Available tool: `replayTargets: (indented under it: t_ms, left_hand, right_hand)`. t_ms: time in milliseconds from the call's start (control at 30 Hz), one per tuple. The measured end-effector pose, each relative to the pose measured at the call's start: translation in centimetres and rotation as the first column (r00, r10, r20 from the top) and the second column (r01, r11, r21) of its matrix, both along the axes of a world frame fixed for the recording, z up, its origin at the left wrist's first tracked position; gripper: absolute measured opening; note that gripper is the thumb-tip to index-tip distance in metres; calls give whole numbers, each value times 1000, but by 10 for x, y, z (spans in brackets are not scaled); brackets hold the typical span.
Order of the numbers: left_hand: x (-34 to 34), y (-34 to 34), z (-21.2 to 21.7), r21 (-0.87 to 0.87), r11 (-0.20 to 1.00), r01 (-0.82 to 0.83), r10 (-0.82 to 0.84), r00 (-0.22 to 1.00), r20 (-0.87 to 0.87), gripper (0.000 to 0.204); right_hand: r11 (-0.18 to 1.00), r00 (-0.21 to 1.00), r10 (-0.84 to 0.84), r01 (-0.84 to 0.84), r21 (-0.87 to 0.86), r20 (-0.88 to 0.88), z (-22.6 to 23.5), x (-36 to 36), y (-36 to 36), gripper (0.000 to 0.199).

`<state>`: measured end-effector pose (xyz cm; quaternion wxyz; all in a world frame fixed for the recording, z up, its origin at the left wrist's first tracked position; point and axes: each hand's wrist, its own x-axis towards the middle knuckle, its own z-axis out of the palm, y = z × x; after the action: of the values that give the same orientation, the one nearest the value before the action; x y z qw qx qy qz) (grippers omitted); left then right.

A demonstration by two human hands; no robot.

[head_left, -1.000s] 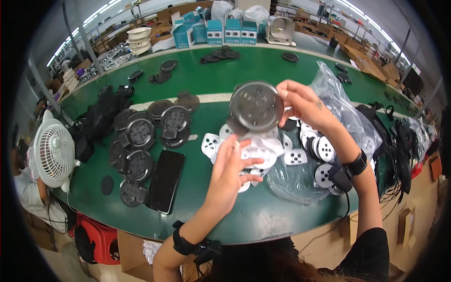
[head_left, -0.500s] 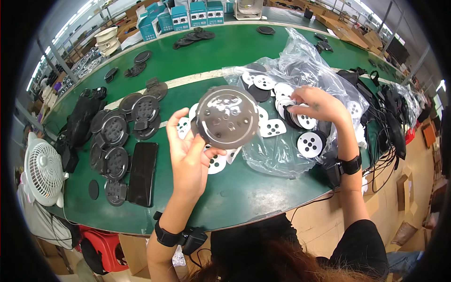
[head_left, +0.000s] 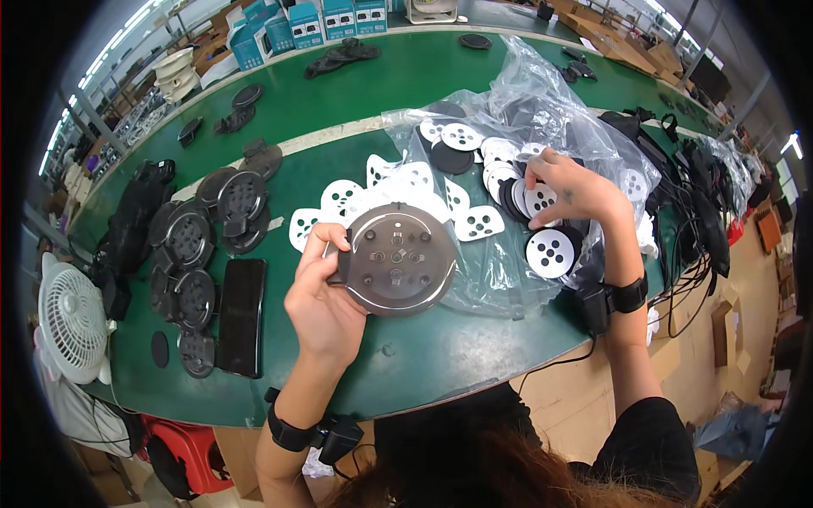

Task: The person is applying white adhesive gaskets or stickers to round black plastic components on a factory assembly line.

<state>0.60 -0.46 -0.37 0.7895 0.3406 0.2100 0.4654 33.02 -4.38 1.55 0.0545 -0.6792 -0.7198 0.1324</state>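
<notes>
My left hand [head_left: 326,313] grips a round, smoky see-through plastic cover [head_left: 398,284] by the tab at its left edge. Small holes and raised bosses show on the cover's face. My right hand [head_left: 580,190] is over a loose pile of round pads, its thumb and fingers spread about a white pad with black holes [head_left: 540,200]; whether they touch it I cannot tell. Just below lies another white holed pad [head_left: 550,254] on a black one. Behind the cover, several white pads [head_left: 343,196] are spread on the green table [head_left: 440,364].
A clear plastic bag [head_left: 542,102] lies under and behind the pads. Smoky round covers [head_left: 188,237] are grouped at left beside a black phone [head_left: 241,317]. A white fan [head_left: 74,313] stands at the left edge; black cables and straps [head_left: 690,195] lie at right. Blue boxes [head_left: 305,24] stand far back.
My left hand has lowered the cover toward me and turned it, so more white pads show behind it. My right thumb and fingers have spread wider over the pile.
</notes>
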Motion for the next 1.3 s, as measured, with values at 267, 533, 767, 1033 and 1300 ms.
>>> replayTargets:
  t_ms: [267, 533, 767, 1033, 1300]
  left_hand:
    - [7, -2, -4, 89, 995, -33, 42, 995, -91, 19]
    - [5, -7, 0, 147, 855, 497, -384, 799, -464, 42]
    - [2, -23, 2, 436, 826, 356, -105, 858, -503, 44]
    - [4, -15, -7, 754, 567, 332, 83, 888, -453, 37]
    - [6, -18, -11, 827, 478, 295, 194, 883, -427, 34]
  right_hand:
    - [987, 981, 73, -45, 153, -182, 18, -9, -4, 25]
    - [732, 876, 435, -208, 649, -209, 30, -97, -24, 22]
    - [610, 784, 612, -383, 694, -106, 31, -132, -31, 23]
    - [703, 842, 500, -261, 661, -200, 27, -138, -36, 23]
    - [720, 815, 518, -251, 647, -261, 27, -135, -36, 24]
